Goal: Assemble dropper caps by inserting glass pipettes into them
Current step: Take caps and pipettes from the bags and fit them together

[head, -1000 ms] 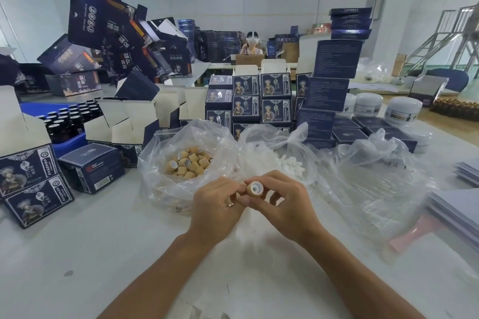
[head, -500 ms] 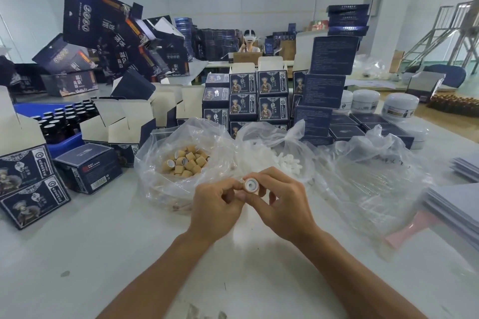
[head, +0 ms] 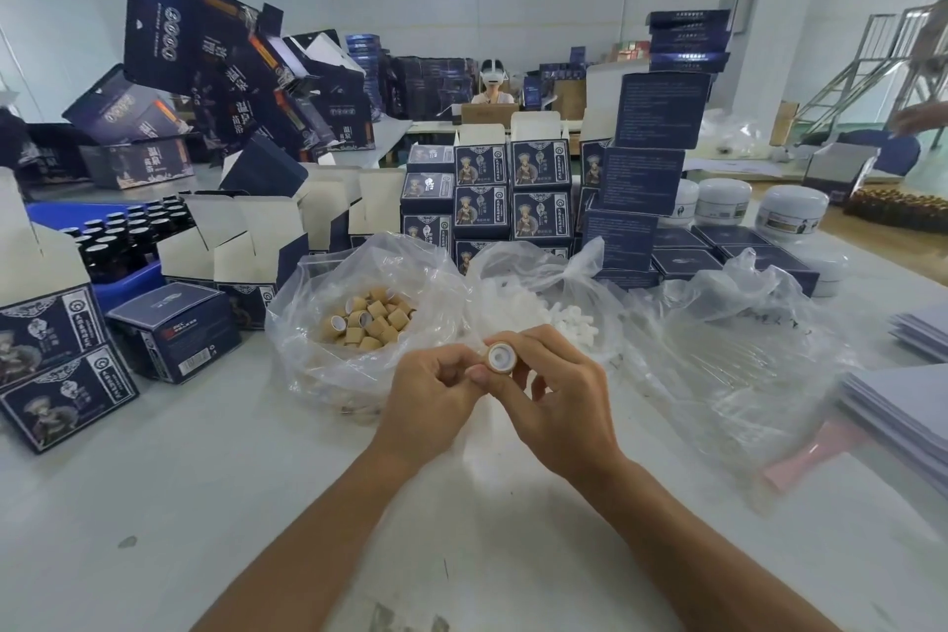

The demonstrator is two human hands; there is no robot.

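Over table [head: 205,503], cap [head: 500,357] unmoved

desk [head: 215,503]: white | on it: plastic bags [head: 328,375], navy cartons [head: 174,331], white jars [head: 785,216], paper stack [head: 903,405]

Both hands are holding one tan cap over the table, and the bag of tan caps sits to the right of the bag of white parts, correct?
Not quite. The head view shows the left hand and right hand on one tan cap over the table, but the bag of tan caps sits to the left of the bag of white parts.
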